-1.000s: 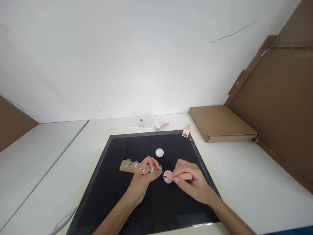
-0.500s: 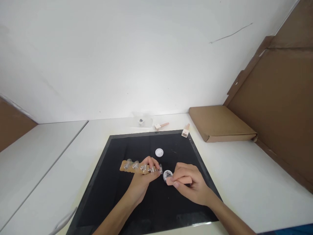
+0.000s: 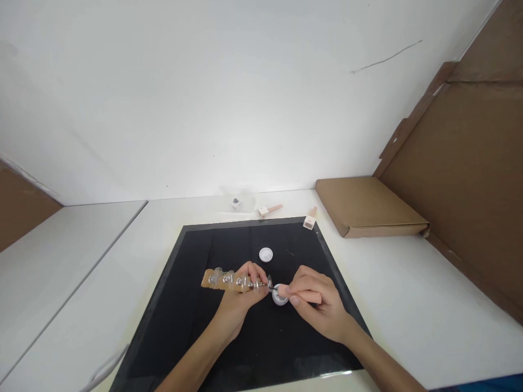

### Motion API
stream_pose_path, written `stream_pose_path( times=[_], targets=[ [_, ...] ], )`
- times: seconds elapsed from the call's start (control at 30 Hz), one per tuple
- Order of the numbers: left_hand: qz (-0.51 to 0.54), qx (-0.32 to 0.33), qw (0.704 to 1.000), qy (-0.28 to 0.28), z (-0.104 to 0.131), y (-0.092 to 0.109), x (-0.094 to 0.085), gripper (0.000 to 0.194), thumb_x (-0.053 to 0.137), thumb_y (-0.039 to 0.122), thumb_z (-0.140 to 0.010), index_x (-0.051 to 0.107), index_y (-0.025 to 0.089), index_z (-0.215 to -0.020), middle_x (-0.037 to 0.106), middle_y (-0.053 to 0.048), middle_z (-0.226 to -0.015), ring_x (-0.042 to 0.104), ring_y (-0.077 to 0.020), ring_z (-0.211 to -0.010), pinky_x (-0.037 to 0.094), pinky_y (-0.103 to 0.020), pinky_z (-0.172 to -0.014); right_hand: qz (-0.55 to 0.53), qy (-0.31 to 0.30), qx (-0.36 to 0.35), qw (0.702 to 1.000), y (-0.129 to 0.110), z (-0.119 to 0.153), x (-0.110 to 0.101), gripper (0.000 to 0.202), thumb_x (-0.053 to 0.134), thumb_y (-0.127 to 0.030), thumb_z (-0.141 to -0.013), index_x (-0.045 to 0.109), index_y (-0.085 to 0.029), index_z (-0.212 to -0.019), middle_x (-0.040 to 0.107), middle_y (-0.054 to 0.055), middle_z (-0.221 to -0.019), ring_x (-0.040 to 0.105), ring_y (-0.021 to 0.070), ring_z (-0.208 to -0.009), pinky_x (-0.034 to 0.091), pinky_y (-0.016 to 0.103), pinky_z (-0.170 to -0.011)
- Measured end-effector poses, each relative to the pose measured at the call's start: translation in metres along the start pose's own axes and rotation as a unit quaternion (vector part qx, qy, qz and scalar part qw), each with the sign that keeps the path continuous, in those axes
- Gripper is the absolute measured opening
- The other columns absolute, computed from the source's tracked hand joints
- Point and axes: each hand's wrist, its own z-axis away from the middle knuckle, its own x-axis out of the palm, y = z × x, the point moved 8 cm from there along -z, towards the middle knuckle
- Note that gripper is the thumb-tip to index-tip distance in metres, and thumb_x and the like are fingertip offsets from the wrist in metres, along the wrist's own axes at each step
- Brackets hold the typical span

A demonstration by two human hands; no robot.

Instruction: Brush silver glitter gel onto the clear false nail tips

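My left hand [image 3: 239, 296] holds a tan strip [image 3: 223, 281] with several clear nail tips along it, just above the black mat [image 3: 183, 326]. My right hand [image 3: 316, 305] pinches a pink applicator [image 3: 304, 297], its thin tip reaching toward the strip's right end. A small white pot [image 3: 280, 296] with dark glittery contents sits on the mat between the two hands, partly hidden by my right fingers. Its white lid [image 3: 266, 254] lies farther back on the mat.
A flat cardboard box [image 3: 370, 206] lies at the back right, with a large cardboard sheet [image 3: 469, 179] leaning behind it. A pink bottle [image 3: 311, 219], a pink-handled brush [image 3: 269, 209] and a clear bag [image 3: 237, 202] lie past the mat's far edge on the white table [image 3: 408, 305].
My right hand drew the pink applicator slightly back from the pot, then moved it left again, so its tip now sits over the pot toward the strip's end. My left hand barely moved.
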Motion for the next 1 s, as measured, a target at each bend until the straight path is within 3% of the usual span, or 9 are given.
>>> stream_pose_path(
  times=[0.23,0.43,0.6,0.83,1.0],
  targets=[
    [-0.015,0.005,1.000,0.002,0.0001,0.0011,0.0010,0.035,0.076,0.017,-0.063,0.041,0.018,-0.059,0.053,0.002,-0.069,0.046,-0.0109,-0.064,0.036,-0.024,-0.061,0.006,-0.027,-0.004,1.000,-0.0003,0.0007,0.0039,0.017,0.057,-0.004,-0.078,0.062,-0.019,-0.083,0.063,0.001,-0.065,0.054,0.0120,-0.054,0.043,0.023,-0.050],
    [-0.014,0.004,1.000,0.005,-0.0009,0.0009,-0.0002,0.034,0.076,0.017,-0.063,0.042,0.018,-0.060,0.053,0.002,-0.070,0.045,-0.0106,-0.064,0.036,-0.024,-0.062,0.020,0.003,-0.001,1.000,-0.0012,-0.0006,-0.0016,0.018,0.054,-0.005,-0.080,0.063,-0.020,-0.086,0.063,0.002,-0.067,0.055,0.0131,-0.057,0.044,0.024,-0.050],
    [-0.017,0.008,1.000,0.005,-0.0007,0.0016,0.0000,0.035,0.076,0.018,-0.062,0.042,0.018,-0.059,0.053,0.002,-0.069,0.045,-0.0109,-0.064,0.036,-0.024,-0.061,0.032,-0.035,-0.015,0.999,-0.0031,0.0000,0.0046,0.015,0.055,-0.007,-0.079,0.062,-0.020,-0.083,0.062,0.001,-0.063,0.055,0.0129,-0.052,0.042,0.024,-0.048],
    [-0.019,0.004,1.000,0.009,0.0000,0.0024,0.0003,0.035,0.077,0.018,-0.061,0.042,0.018,-0.059,0.053,0.002,-0.069,0.046,-0.0109,-0.064,0.037,-0.024,-0.061,0.038,-0.013,-0.014,0.999,-0.0016,0.0007,0.0007,0.020,0.054,-0.007,-0.080,0.062,-0.022,-0.090,0.061,0.001,-0.067,0.056,0.0138,-0.056,0.044,0.024,-0.049],
    [-0.021,0.010,1.000,0.008,0.0002,0.0034,0.0011,0.034,0.076,0.018,-0.062,0.042,0.018,-0.059,0.054,0.002,-0.069,0.046,-0.0110,-0.064,0.037,-0.025,-0.061,0.041,-0.037,-0.016,0.998,-0.0012,0.0011,0.0050,0.017,0.055,-0.006,-0.078,0.062,-0.020,-0.083,0.061,0.001,-0.064,0.054,0.0128,-0.054,0.043,0.024,-0.049]
  ],
)
